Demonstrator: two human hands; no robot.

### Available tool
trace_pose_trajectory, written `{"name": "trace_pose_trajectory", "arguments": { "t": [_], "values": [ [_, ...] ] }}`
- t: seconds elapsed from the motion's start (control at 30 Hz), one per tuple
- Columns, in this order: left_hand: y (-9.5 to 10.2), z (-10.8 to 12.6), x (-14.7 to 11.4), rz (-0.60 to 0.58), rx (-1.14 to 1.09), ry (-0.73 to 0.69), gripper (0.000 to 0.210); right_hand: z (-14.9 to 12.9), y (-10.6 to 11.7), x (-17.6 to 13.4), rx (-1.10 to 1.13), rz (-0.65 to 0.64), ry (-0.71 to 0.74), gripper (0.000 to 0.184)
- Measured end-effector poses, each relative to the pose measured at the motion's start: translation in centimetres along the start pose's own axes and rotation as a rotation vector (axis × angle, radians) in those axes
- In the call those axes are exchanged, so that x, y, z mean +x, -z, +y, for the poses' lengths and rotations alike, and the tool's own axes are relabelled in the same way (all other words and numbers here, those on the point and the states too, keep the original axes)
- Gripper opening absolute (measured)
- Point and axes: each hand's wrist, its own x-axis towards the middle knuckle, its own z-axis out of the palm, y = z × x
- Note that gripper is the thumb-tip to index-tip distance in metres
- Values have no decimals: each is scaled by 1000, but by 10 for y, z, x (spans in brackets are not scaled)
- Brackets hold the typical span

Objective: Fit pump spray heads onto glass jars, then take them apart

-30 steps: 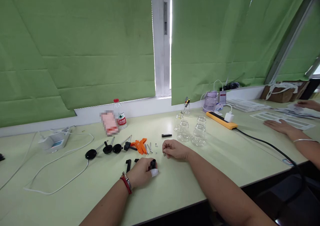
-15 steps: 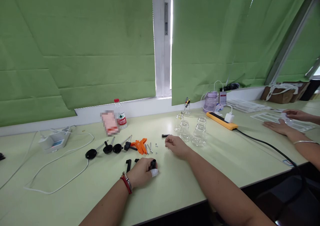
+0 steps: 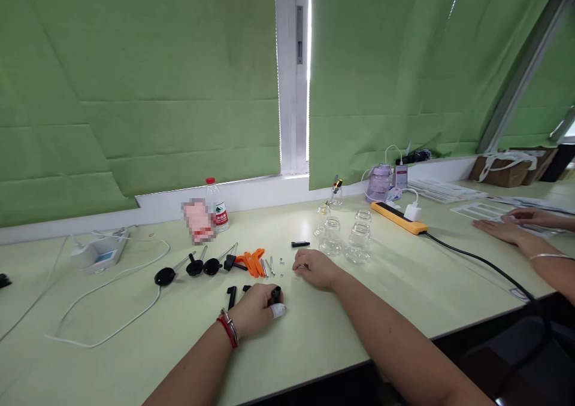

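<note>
My left hand [image 3: 259, 306], with a white wrap on the thumb, is closed around a black plastic piece [image 3: 275, 296] whose hollow round end points up. Black L-shaped parts [image 3: 231, 297] lie beside it, one partly hidden. My right hand [image 3: 318, 269] is low over the table, fingertips pinched together; a small shiny bit shows at them, too small to name. Just left of those fingers are tiny metal nuts [image 3: 281, 262], and further left long screws [image 3: 272, 266]. Behind the right hand lies a short black piece [image 3: 300, 244].
Orange plastic parts [image 3: 252, 262] and black round caps with metal rods [image 3: 212, 266] lie left. Clear glass jars [image 3: 358, 245] stand right of centre, near an orange power strip [image 3: 395, 217]. A water bottle [image 3: 220, 208] stands at the back. Another person's hands [image 3: 498, 231] handle sheets at right.
My right hand has shifted slightly toward me and down, uncovering more of the short black piece. My left hand stays put with the black plastic piece. The other person's far hand moved lower.
</note>
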Motion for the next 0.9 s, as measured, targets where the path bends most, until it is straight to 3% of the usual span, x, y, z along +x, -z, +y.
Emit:
{"name": "trace_pose_trajectory", "arguments": {
  "t": [0.37, 0.9],
  "values": [
    [0, 0, -1, 4, 17, 0, 15, -2, 1, 0, 6, -106, 96, 11],
    [1, 2, -2, -5, 37, -2, 15, -14, 0, -2, 52, -100, 130, 13]
  ]
}}
